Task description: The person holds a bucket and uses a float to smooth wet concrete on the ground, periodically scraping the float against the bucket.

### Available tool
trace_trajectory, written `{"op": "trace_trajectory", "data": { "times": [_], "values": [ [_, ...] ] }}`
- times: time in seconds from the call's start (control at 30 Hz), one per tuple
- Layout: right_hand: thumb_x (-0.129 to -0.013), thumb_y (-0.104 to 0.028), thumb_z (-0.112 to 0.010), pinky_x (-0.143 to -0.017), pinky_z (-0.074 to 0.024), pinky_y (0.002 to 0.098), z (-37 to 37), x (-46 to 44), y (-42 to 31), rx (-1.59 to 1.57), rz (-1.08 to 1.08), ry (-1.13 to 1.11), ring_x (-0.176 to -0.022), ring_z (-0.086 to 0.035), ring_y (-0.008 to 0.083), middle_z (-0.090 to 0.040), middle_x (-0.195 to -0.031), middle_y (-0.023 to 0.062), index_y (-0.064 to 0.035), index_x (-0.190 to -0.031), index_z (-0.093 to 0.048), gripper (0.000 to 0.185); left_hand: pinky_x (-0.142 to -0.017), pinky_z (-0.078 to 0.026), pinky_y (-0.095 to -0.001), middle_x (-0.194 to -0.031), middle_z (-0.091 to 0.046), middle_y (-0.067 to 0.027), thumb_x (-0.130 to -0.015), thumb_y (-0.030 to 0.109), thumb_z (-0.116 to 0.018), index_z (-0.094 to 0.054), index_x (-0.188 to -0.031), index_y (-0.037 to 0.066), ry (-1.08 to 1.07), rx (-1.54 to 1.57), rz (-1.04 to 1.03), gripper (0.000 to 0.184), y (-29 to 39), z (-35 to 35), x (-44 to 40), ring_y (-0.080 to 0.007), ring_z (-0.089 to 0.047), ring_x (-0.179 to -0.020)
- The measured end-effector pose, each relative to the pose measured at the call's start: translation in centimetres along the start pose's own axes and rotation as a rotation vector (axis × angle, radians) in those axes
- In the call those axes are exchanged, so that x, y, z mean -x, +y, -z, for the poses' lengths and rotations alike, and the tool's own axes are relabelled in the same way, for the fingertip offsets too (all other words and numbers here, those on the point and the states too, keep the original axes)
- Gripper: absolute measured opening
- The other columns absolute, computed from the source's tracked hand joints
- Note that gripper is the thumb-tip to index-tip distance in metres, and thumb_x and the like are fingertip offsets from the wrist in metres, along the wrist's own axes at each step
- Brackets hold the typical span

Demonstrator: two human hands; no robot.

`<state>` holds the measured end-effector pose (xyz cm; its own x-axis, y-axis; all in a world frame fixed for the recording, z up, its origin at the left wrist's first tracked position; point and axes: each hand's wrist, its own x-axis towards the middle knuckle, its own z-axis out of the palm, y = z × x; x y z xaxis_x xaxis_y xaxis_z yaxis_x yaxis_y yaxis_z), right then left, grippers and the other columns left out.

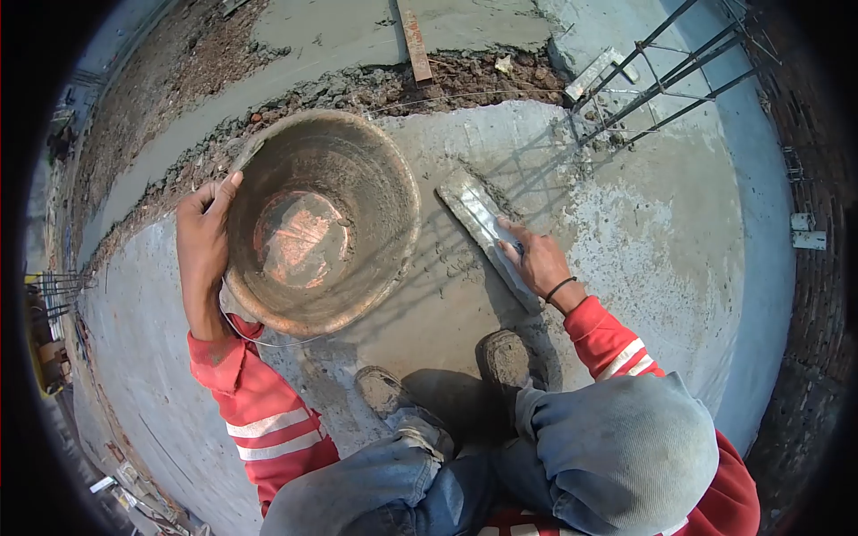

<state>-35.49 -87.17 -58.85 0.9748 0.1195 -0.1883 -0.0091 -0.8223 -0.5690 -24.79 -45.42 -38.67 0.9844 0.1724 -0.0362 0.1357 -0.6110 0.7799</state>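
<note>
My left hand (204, 234) grips the rim of a round, mortar-stained basin (380, 201), thumb over the edge. The basin is tilted so its inside faces me, with grey residue on the walls and an orange-pink patch at the bottom. My right hand (540, 263) is closed around the handle of a long, flat plastering trowel (474, 214), whose blade is smeared with grey mortar. The trowel lies at or just above the damp concrete surface (447, 286); whether it touches cannot be made out. Fingers wrap the grip, hiding most of it.
Upright rebar (666, 80) rises from the slab at the upper right, beside a whitish block (601, 73). A rough soil strip (483, 79) crosses behind the basin, with a wooden strip (414, 40) over it. My shoes (508, 359) rest on the slab close to the trowel.
</note>
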Motion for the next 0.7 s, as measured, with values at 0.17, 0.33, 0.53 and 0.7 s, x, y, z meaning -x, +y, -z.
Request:
{"op": "trace_trajectory", "data": {
  "times": [0.17,0.33,0.53,0.7],
  "values": [
    [-0.095,-0.033,-0.059,-0.079,-0.0526,0.0504,1.4,-0.1,-0.6,-0.079,-0.028,-0.009,-0.086,-0.065,0.0448,-0.067,-0.093,0.0265,-0.0158,-0.134,-0.058,0.043,-0.054,-0.031,-0.023,-0.066,-0.047,0.0074,-0.096,0.029,-0.066,-0.057,-0.069,0.004,0.049,-0.004,-0.026,0.038,-0.1,-0.5,0.9,-0.0038,-0.036,-0.062],
    [-0.095,-0.033,-0.059,-0.079,-0.0526,0.0505,1.0,-2.4,0.5,-0.049,0.05,0.053,-0.085,-0.065,0.0455,-0.067,-0.093,0.0271,-0.014,-0.132,-0.059,0.041,-0.056,-0.032,-0.0229,-0.067,-0.048,0.007,-0.097,0.029,-0.066,-0.06,-0.073,0.002,-0.025,0.038,0.04,0.036,0.8,-0.4,0.6,-0.0042,-0.038,-0.063],
    [-0.096,-0.033,-0.058,-0.084,-0.0526,0.0472,2.8,0.0,-0.3,-0.007,-0.102,-0.084,-0.094,-0.065,0.0443,-0.065,-0.111,0.0254,-0.0144,-0.134,-0.058,0.042,-0.055,-0.031,-0.0233,-0.067,-0.047,0.007,-0.097,0.029,-0.065,-0.057,-0.07,0.003,0.014,0.014,-0.008,0.038,0.1,-0.4,0.5,-0.0042,-0.037,-0.062],
    [-0.096,-0.035,-0.056,-0.077,-0.0523,0.0518,2.0,-2.4,0.2,0.053,0.004,0.054,-0.084,-0.066,0.0459,-0.069,-0.083,0.0237,-0.0166,-0.132,-0.059,0.041,-0.057,-0.031,-0.0233,-0.067,-0.046,0.0071,-0.097,0.029,-0.065,-0.056,-0.069,0.003,-0.025,0.013,0.013,0.039,0.6,-0.7,0.0,-0.0045,-0.036,-0.063]
  ]
}}
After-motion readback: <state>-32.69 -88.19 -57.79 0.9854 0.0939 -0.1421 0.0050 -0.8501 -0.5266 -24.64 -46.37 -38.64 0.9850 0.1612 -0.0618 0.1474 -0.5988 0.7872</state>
